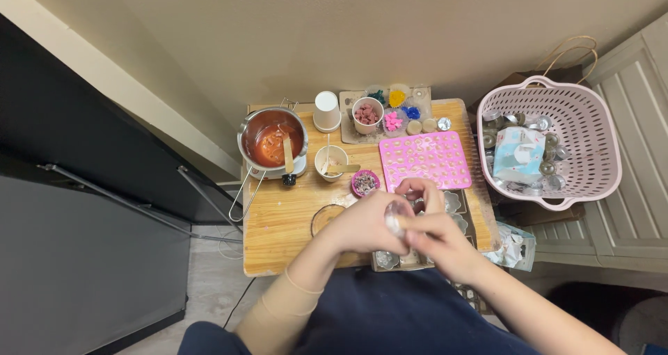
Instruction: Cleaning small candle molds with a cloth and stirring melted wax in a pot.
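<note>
Fingers (410, 235) of both my hands are curled in around one small clear cup (394, 216), pinching it between them just above the near edge of the table (278, 223). My left hand (362, 224) cradles it from the side while my right hand (435, 240) closes on it from below and the front; how firmly each fingertip presses I cannot tell, since the cup is mostly covered. It looks thin-walled and very light, probably rigid but easy to dent or crack, and smooth enough to slip, so I judge the rim and side wall the safest places to grip, with gentle, even pressure. Beyond my hands lies a pink mould tray (424, 160), flat on the table. Farther back stands a metal pot (273, 141) of reddish liquid with a wooden stick resting in it, and beside it a paper cup (331, 162). A pink basket (557, 143) sits off to the right, well apart from the cup.
</note>
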